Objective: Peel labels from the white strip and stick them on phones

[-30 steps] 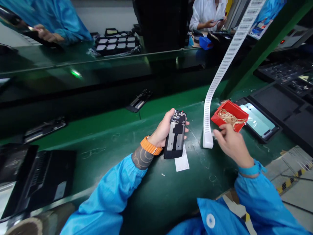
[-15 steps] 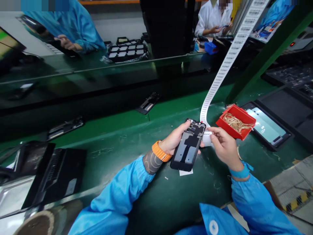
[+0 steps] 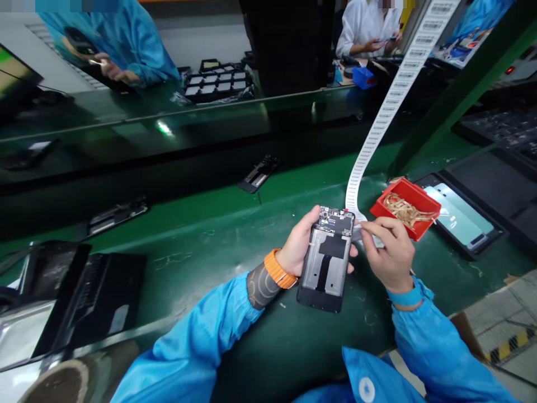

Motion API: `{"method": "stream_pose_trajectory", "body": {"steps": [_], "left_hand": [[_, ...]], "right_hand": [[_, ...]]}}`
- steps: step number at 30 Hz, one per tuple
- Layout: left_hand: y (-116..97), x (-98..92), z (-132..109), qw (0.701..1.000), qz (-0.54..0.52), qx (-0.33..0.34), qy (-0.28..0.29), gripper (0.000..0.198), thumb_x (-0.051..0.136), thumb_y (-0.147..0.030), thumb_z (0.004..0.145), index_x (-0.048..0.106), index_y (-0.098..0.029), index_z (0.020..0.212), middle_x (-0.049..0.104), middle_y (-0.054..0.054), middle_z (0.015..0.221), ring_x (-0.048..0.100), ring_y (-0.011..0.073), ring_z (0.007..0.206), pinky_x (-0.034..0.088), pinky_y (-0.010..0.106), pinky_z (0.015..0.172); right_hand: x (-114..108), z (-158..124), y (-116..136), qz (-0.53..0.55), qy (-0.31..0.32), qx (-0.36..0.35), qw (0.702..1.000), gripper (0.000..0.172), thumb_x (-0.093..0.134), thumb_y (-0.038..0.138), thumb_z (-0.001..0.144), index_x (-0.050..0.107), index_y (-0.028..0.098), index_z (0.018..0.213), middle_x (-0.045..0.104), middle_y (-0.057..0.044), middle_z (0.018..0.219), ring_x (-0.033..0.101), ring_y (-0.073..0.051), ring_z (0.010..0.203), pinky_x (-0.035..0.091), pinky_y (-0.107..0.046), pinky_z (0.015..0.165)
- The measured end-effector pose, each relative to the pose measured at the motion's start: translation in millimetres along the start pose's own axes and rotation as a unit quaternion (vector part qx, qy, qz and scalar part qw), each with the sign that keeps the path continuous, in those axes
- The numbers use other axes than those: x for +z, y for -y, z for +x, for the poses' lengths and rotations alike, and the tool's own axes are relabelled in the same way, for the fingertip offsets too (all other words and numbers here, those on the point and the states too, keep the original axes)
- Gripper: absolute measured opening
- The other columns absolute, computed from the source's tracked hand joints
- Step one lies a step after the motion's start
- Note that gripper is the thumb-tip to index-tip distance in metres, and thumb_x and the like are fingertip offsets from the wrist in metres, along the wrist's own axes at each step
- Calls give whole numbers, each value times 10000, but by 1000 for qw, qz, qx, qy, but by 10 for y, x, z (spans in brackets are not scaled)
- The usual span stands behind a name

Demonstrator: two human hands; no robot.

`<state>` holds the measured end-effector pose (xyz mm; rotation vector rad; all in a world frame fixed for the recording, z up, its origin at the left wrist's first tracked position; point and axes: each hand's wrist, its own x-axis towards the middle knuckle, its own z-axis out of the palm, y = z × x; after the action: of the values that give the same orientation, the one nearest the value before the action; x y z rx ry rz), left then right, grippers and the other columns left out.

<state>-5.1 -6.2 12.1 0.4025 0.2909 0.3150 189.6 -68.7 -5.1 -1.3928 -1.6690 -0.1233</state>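
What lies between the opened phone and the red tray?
In the head view, the right hand, pinching the end of the label strip, sits between the opened phone and the red tray.

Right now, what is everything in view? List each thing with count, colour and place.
opened phone: one, black and silver, in the left hand
label strip: one, white, hanging from upper right down to the right hand
red bin: one, holds tan rubber bands, right of the hands
bench: one, green, under everything
dark trays: several, far right
phone parts: two, black, on the belt behind
co-workers: two or more, across the line
left hand: grips phone
right hand: pinches strip end
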Motion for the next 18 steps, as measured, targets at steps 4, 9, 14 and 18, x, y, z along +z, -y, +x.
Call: {"method": "stream_pose_trajectory", "body": {"steps": [4,9,14,18], "left_hand": [[38,33,54,998,-53,37,5,817,263,-750,934,596,-98,1295,721,183,989,719,285,844,568,454,784],[10,-31,51,996,-35,17,-79,762,310,-741,941,633,-108,1216,727,192,943,728,297,852,577,452,760],[-91,-137,-78,940,39,154,-302,404,621,-486,932,656,-97,828,687,86,726,650,154,601,530,281,625],[-229,-130,-83,920,-62,284,-264,410,488,-481,993,605,-156,772,402,-52,485,355,70,379,310,200,415]], "right_hand": [[14,-33,-40,-23,-10,-40,999,137,622,162,899,704,272,902,661,-65,907,660,-259,843,567,-457,742],[-193,40,-97,85,-176,164,967,72,706,281,823,646,243,824,658,-49,800,663,-279,737,564,-487,695],[-420,336,156,314,-113,339,879,106,765,281,771,670,316,801,557,-13,700,550,-230,595,503,-420,541],[-101,373,642,456,151,340,809,120,784,339,777,709,255,817,606,-18,621,559,-189,521,449,-313,435]]}}
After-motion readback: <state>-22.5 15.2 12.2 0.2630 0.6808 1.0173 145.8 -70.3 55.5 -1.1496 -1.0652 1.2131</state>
